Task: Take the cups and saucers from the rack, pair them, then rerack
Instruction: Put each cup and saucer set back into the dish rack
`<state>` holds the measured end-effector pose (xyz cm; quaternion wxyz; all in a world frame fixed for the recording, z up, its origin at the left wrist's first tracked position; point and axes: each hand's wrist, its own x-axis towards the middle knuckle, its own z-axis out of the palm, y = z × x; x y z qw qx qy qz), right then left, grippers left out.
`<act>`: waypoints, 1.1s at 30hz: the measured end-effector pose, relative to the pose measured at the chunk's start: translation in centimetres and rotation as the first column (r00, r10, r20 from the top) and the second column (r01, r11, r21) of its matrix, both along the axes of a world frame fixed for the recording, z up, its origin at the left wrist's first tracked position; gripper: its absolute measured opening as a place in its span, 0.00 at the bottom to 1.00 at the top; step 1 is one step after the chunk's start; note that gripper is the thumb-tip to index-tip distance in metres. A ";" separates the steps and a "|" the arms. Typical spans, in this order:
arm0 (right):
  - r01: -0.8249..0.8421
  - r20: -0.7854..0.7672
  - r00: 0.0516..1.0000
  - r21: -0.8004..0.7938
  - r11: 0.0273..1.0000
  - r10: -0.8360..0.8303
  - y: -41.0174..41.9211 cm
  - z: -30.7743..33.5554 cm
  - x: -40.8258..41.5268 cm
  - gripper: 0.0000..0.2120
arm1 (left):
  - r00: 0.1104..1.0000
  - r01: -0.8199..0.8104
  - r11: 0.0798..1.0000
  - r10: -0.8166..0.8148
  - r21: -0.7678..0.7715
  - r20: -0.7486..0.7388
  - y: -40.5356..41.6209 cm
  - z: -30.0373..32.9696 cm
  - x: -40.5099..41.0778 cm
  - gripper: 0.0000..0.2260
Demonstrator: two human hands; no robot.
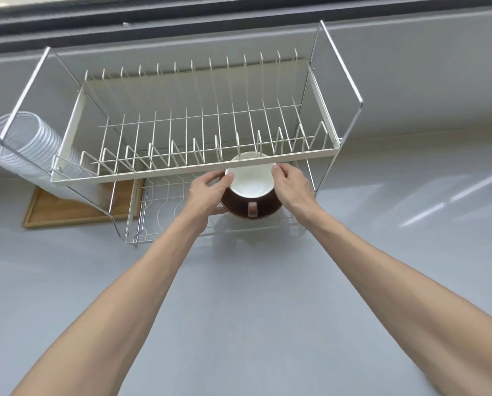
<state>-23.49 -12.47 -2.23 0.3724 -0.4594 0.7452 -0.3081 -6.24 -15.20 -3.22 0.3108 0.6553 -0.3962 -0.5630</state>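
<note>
A white cup [250, 181] with its handle toward me sits on a dark brown saucer [239, 210], low in the white two-tier wire rack [182, 171]. The pair is on the rack's lower shelf, partly under the front rail of the upper tier. My left hand [207, 192] grips the saucer's left rim, thumb touching the cup's rim. My right hand [292, 181] holds the right side of the cup and saucer. The far part of the cup is hidden behind the rail. The upper tier holds no dishes.
The rack stands on a grey counter [253, 295] against a grey wall ledge. A wooden tray [56, 212] lies under the rack's left end. A ribbed clear hose or stack of clear cups [19, 144] lies at the far left.
</note>
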 end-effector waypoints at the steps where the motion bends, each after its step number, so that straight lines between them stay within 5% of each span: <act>1: 0.006 -0.013 1.000 0.012 1.000 -0.006 -0.5 -0.2 0.0 0.18 | 1.000 -0.010 1.000 0.010 0.012 0.002 -0.3 -0.3 -0.1 0.12; 5: 0.043 -0.029 0.999 0.069 0.997 -0.041 -1.8 -0.5 0.0 0.18 | 0.999 -0.042 0.997 0.042 0.059 -0.006 -1.6 -1.5 -0.6 0.23; 14: 0.057 0.025 0.998 0.050 0.997 -0.058 -3.3 -1.3 -0.4 0.19 | 0.994 -0.063 0.994 0.070 0.087 -0.080 -2.8 -1.9 -1.8 0.07; 18: 0.053 -0.003 0.999 0.065 0.996 -0.053 -3.8 -1.6 -0.6 0.18 | 0.996 -0.057 0.994 0.063 0.095 -0.063 -3.3 -1.7 -2.0 0.16; 29: -0.017 -0.033 0.999 0.082 0.996 0.020 -2.9 -1.8 -1.5 0.19 | 1.000 0.018 0.999 -0.017 0.041 -0.013 -2.4 -1.6 -2.1 0.11; 33: -0.027 -0.065 0.997 0.064 0.998 0.031 -2.0 -1.6 -1.4 0.19 | 0.996 0.068 0.997 -0.069 0.025 0.048 -1.3 -0.4 -1.4 0.21</act>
